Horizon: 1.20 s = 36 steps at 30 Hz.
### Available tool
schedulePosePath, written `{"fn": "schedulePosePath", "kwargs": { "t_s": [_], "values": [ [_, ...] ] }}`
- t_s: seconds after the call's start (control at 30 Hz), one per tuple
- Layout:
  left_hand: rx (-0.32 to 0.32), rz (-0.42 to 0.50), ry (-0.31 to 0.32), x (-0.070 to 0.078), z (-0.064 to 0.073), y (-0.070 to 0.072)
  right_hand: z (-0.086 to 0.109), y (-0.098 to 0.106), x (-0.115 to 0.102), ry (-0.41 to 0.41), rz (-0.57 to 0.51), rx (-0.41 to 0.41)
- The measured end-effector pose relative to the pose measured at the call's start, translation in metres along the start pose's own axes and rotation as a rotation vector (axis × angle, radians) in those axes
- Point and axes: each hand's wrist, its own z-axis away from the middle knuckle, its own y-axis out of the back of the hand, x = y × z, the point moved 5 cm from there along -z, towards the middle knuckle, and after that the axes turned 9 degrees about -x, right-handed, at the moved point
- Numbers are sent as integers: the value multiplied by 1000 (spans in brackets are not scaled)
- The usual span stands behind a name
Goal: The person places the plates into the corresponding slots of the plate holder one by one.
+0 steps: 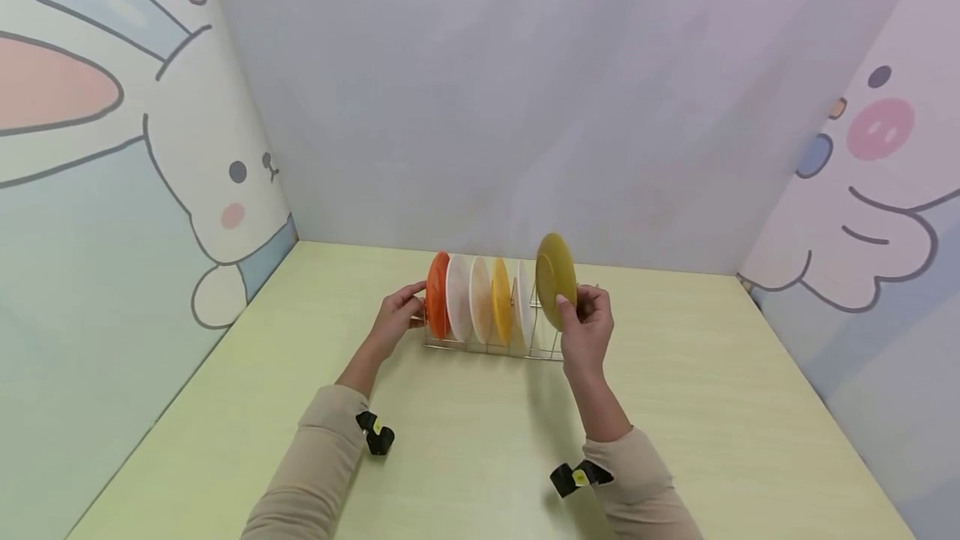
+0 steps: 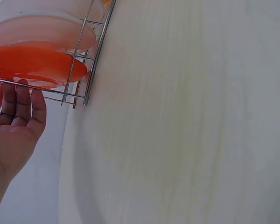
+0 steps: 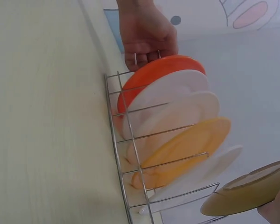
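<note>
A wire dish rack (image 1: pixel 487 348) holds several plates on edge: an orange plate (image 1: pixel 437 297) at the left end, white plates (image 1: pixel 459 300), a yellow plate (image 1: pixel 501 302) and another white plate (image 1: pixel 525 307). My left hand (image 1: pixel 396 317) grips the rack's left end, its fingers hooked over the end wire beside the orange plate (image 2: pixel 32 63). At the right end, my right hand (image 1: pixel 587 330) pinches an olive-yellow plate (image 1: pixel 555 280) by its edge, thumb on the near side. That plate stands higher than the others, tilted, over the last slots.
The rack stands on a pale yellow-green table (image 1: pixel 465 432) toward its back edge. A grey wall (image 1: pixel 480 107) rises behind, and side walls with cartoon animals flank the table. Black wrist cameras (image 1: pixel 378 438) sit on both sleeves.
</note>
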Motion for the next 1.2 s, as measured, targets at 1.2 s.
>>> {"fn": "schedulePosePath", "kwargs": {
  "t_s": [1.2],
  "values": [
    [-64, 0, 49, -14, -4, 4, 10, -6, 50, -154, 276, -263]
  ]
}}
